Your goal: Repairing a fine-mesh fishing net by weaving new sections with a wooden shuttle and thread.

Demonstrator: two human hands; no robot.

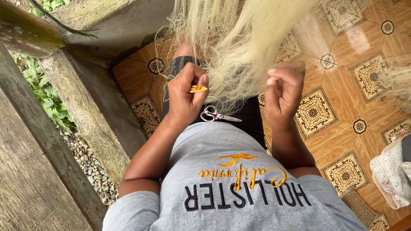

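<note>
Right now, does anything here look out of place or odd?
One thing: small scissors lie loose on the lap, under the hanging pale net, where they could slip off. The left hand holds a yellow needle; the right hand pinches strands.

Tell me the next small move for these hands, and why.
Probably pass the yellow needle into the pale net. The left hand grips it right at the net's edge, while the right hand pinches strands beside it. The scissors lie unused on the lap.

Pale cream net point(239, 47), orange-patterned floor tiles point(342, 98)
</note>
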